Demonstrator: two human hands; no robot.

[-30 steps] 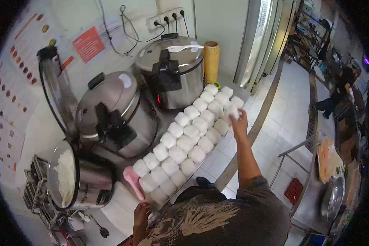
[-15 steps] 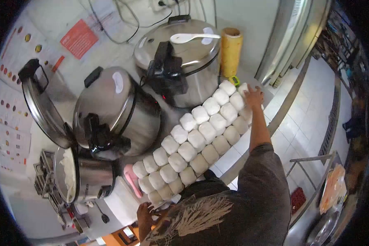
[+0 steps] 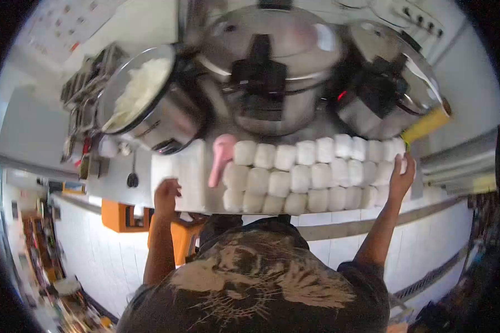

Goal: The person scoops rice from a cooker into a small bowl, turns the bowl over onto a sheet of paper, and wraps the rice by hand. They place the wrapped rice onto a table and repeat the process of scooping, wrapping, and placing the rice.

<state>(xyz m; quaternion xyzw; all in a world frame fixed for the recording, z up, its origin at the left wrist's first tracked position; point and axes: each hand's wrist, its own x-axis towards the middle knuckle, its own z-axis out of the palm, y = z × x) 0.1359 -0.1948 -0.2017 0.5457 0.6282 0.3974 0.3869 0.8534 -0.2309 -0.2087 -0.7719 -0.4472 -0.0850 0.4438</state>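
Observation:
Several white rounded bundles (image 3: 300, 178) lie packed in three long rows along the counter's front edge. My right hand (image 3: 404, 175) is at the right end of these rows, fingers apart and touching the end bundles. My left hand (image 3: 166, 197) hovers by the front edge of a white stack of sheets (image 3: 180, 169), its fingers loosely bent with nothing visible in them. A pink rice paddle (image 3: 222, 158) rests between the stack and the rows, its handle towards me.
Behind stand an open cooker of white rice (image 3: 141, 89), a large lidded cooker (image 3: 272, 105) and another lidded cooker (image 3: 366, 102). A yellow roll (image 3: 426, 124) is at the back right. A dark utensil (image 3: 132, 178) lies left; an orange stool (image 3: 119, 216) stands below.
My view has swung left, so the rows now run across in front of me. My right hand stays at their right end, and my left hand is now beside the white stack.

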